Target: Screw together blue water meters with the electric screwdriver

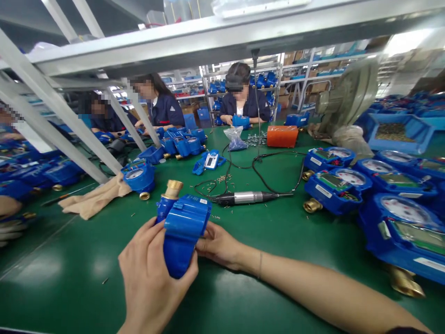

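- Two hands are the person's own. The left hand [153, 278] wraps around the lower part of one blue water meter [182, 236], with the fingers closed on it.
- The right hand [220, 246] holds the other side of the same meter, with its fingers [208, 243] pressed on the blue body.
- The meter is in the air, above the green table [66, 283], between the two hands. It is tilted, with one brass end [174, 188] pointing up.
- The meter body is shiny blue plastic. Its dial is turned away and can't be seen.
- One electric screwdriver [243, 198] lies ahead of the hands, with a black cord [274, 164] running from it.
- One more meter [138, 176] sits to the left, beside one tan cloth [93, 197].
- At least five meters [337, 188] lie in a group on the right. The exact count is hard to tell.
- Many tiny screws [222, 178] are spread on the table.
- One orange box [282, 136] sits near one clear bag [235, 139] and a small pile of silver parts [256, 139].
- One blue tray [396, 139] on the right holds small brass bits.
- Three co-workers in dark jackets [245, 99] sit across the table, working with more blue meters.
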